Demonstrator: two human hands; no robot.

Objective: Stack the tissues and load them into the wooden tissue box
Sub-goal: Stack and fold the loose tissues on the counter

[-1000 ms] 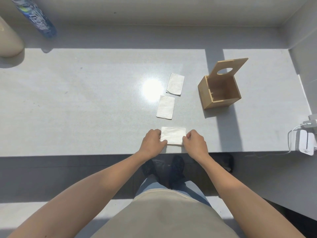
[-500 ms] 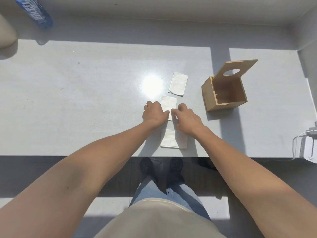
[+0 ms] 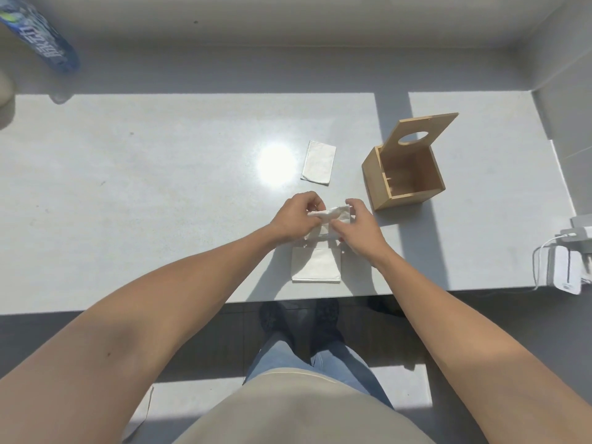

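Observation:
Three white folded tissues are on the grey table (image 3: 160, 193). The middle tissue (image 3: 333, 214) is lifted off the surface, pinched between my left hand (image 3: 296, 221) and my right hand (image 3: 355, 224), and it sags between them. The near tissue (image 3: 316, 263) lies flat by the table's front edge, just below my hands. The far tissue (image 3: 318, 162) lies flat behind them. The wooden tissue box (image 3: 404, 174) stands to the right with its lid tipped up and open, a round hole in the lid; its inside looks empty.
A blue-labelled bottle (image 3: 41, 43) stands at the far left corner. A white charger with cable (image 3: 565, 270) sits at the table's right edge. A wall rises behind and to the right. Bright sun glare marks the table near the far tissue.
My hands left the near tissue flat by the front edge, reached to the middle tissue, and have now lifted it off the table between both hands.

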